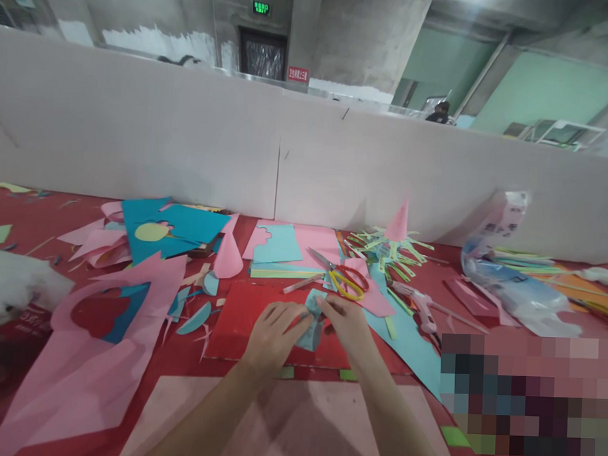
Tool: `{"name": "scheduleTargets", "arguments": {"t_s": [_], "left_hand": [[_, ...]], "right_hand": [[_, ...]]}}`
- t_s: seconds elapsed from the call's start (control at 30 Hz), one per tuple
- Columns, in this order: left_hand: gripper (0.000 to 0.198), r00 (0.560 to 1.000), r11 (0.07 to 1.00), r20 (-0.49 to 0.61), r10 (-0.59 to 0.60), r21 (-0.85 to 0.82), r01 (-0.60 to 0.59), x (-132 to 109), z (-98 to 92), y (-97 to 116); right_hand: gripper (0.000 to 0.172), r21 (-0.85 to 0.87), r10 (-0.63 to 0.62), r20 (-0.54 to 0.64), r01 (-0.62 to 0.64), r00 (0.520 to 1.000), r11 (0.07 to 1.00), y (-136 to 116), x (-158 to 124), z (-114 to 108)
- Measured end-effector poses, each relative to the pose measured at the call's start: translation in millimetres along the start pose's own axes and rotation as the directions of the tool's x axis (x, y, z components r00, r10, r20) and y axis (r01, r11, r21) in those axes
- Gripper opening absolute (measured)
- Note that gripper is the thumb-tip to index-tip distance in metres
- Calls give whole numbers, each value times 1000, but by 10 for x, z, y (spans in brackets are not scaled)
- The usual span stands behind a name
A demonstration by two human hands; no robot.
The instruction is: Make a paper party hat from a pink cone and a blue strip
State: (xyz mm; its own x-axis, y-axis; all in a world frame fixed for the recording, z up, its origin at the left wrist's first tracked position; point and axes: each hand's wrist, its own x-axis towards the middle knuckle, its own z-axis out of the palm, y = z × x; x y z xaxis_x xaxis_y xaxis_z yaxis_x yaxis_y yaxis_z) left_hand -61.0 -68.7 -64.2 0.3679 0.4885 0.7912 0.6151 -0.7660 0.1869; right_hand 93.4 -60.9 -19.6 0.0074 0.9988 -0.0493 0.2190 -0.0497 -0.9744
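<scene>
Between my two hands is a small piece of light blue paper, bent or folded, held above a red board. My left hand grips its left side, fingers closed on it. My right hand pinches its upper right edge. Just beyond my fingers lie scissors with red and yellow handles, blades pointing away to the left. Near them are a stack of light blue and pale yellow paper and a thin pink strip.
A pink cone stands left of the paper stack; another pink cone rests on a fringed green paper piece. A pink glue gun lies to the right. Cut pink paper covers the left. A white partition borders the back.
</scene>
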Motion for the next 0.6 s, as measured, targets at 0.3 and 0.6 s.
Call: {"name": "scheduleTargets", "arguments": {"t_s": [0.3, 0.6], "left_hand": [[21, 741, 598, 146, -655, -499, 627, 54, 126, -100], [10, 623, 366, 349, -700, -574, 732, 44, 200, -115]], "right_hand": [[36, -213, -163, -17, 155, 987, 965, 96, 140, -109], [30, -249, -183, 73, 195, 980, 949, 78, 85, -49]]}}
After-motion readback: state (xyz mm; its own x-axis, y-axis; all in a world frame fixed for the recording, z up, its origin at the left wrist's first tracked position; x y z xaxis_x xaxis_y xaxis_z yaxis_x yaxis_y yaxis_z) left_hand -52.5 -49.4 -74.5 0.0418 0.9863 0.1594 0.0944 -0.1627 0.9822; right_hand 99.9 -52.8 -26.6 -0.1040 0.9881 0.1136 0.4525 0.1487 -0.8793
